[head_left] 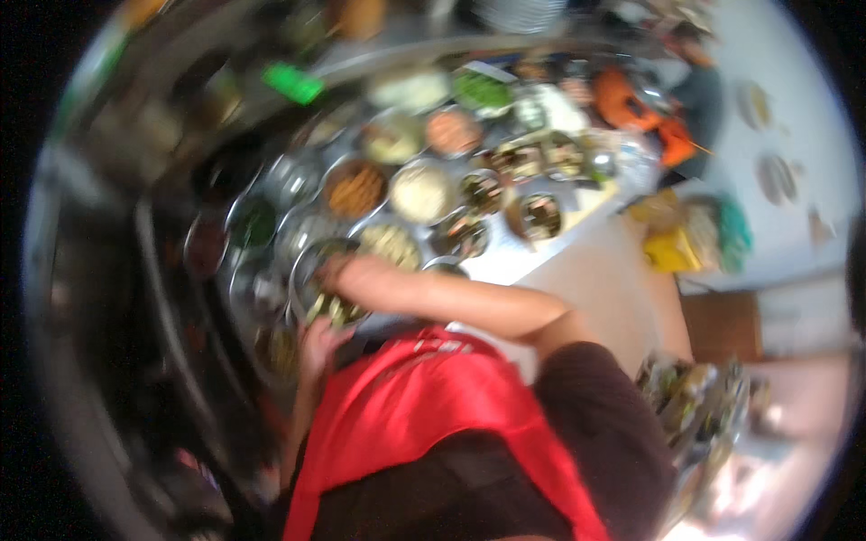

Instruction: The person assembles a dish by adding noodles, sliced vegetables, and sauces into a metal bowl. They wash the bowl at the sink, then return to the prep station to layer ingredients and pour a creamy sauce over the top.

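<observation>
Motion blur smears the whole picture. My right hand reaches across my body into a round metal bowl in front of me; its fingers are smeared and partly lost against the dark inside. Pale green and yellowish cut pieces lie in the near part of this bowl. Against the bowl's near rim is my left hand, its thumb side toward the pieces; whether it grips the rim is too blurred to tell. Just right of the bowl stands a pan of pale chunks.
Several metal containers crowd the counter, among them orange-brown food, a white mass, dark greens and chopped green herbs. Smaller bowls with mixed contents stand rightward. A yellow bag is by the wall. A person stands far right.
</observation>
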The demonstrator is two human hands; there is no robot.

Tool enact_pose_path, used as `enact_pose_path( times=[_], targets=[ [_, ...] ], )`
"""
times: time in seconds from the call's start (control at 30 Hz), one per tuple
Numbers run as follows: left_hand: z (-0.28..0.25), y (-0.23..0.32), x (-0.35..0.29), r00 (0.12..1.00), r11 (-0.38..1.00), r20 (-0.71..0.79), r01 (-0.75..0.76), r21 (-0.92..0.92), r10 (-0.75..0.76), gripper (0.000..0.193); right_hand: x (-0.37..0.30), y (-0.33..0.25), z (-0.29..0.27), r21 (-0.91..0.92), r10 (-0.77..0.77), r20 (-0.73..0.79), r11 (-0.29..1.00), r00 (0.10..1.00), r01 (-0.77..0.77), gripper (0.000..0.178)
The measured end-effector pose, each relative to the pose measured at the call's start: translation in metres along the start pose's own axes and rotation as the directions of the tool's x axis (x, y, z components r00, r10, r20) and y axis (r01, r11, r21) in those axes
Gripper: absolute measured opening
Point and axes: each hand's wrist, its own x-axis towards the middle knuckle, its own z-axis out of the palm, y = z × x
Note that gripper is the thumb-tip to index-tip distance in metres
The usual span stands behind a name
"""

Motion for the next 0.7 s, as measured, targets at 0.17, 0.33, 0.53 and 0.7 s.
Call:
enact_pose_path(
  times=[0.17, 0.33, 0.53, 0.7],
  targets=[
    [0.015, -0.003, -0.020, 0.992, 0.974, -0.118, -0.076, -0.214, 0.051, 0.045, -0.009, -0.017, 0.022, 0.280, -0.171, -0.250, 0.930, 0.953, 0.240, 0.036],
    [0.023, 0.014, -0.060, 0.934, 0.970, -0.358, -0.108, -0.218, 0.023, 0.058, -0.009, -0.010, 0.037, 0.585, -0.032, -0.188, 0.799, 0.982, 0.138, 0.032],
    [-0.003, 0.003, -0.074, 0.862, 0.924, -0.506, -0.164, -0.347, -0.037, 0.055, 0.004, 0.094, 0.028, 0.725, 0.511, -0.166, 0.643, 0.843, -0.246, 0.023],
    [-0.044, -0.021, -0.052, 0.862, 0.918, -0.507, -0.208, -0.339, 0.008, 0.052, 0.057, 0.110, 0.054, 0.381, 0.253, -0.089, 0.902, 0.963, -0.201, 0.030]
  ],
)
